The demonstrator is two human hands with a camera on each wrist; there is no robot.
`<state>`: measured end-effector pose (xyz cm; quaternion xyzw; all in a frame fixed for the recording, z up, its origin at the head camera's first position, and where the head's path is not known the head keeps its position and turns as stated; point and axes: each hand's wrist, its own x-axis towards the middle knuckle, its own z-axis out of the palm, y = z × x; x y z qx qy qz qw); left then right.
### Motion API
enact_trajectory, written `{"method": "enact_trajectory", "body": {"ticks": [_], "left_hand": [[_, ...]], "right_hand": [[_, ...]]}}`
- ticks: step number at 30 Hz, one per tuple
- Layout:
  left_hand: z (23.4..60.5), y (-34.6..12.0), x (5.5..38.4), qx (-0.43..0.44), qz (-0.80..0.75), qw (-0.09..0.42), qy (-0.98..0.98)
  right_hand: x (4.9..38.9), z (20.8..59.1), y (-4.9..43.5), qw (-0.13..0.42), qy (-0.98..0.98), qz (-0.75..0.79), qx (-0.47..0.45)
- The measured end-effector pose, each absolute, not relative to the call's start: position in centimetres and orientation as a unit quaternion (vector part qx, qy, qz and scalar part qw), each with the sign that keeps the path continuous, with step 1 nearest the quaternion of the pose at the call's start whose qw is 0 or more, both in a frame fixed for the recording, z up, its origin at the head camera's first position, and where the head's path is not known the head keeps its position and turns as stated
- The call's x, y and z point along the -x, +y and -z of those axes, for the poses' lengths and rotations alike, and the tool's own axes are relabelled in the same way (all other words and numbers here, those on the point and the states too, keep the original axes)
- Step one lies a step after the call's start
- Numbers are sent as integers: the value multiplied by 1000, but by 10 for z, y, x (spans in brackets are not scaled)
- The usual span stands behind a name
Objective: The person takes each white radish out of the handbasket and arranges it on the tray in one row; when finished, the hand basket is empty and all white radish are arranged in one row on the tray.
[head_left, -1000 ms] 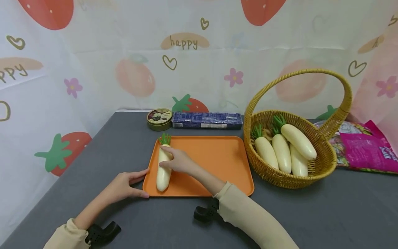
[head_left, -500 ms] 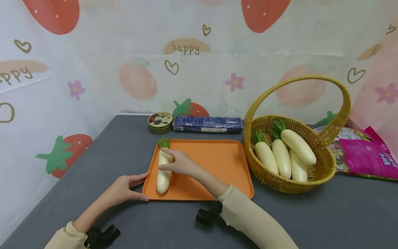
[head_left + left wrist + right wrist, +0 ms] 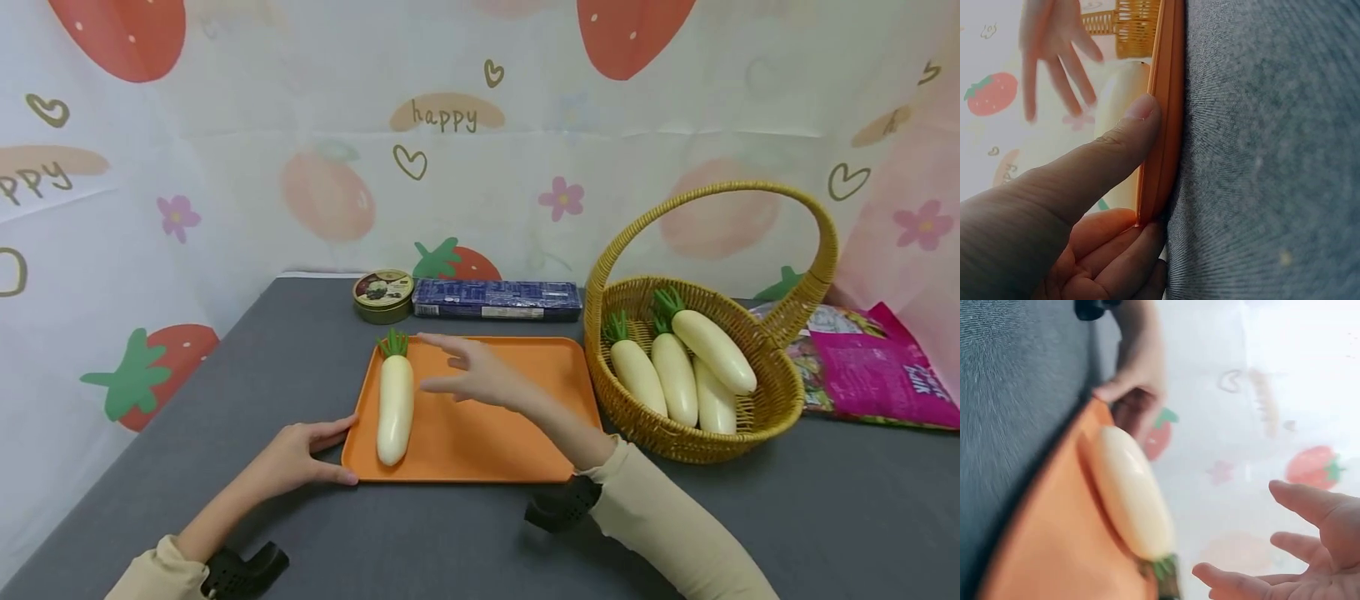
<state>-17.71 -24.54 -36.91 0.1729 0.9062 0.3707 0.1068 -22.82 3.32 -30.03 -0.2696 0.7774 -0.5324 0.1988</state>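
While our left hand (image 3: 296,458) pinches the tray (image 3: 487,450) at its near corner between thumb and fingers, one radish (image 3: 395,408), seemingly placed, lies on the tray just right of those fingers, leaves (image 3: 393,342) pointing away from us, long axis running front to back. Next, our right hand (image 3: 474,373) hovers, fingers apart and empty. Right of them, the basket (image 3: 637,423) holds four radishes (image 3: 673,379), likely those left.

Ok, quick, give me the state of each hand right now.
Left hand: closed, holding the tray at its corner.
Right hand: open, holding nothing, apart from the radish.
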Motion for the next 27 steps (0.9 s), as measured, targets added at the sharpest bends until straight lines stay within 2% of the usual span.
{"method": "enact_trajectory", "body": {"ticks": [9,16,27], "left_hand": [[366,-247,178,-168,-384,115,901],[371,-245,175,-169,-389,119,898],[370,-246,178,-166,-400,119,893]], "right_hand": [[227,280,103,166,769,562,256],[211,269,159,185,760,577,233],[214,231,249,114,814,531,204]]}}
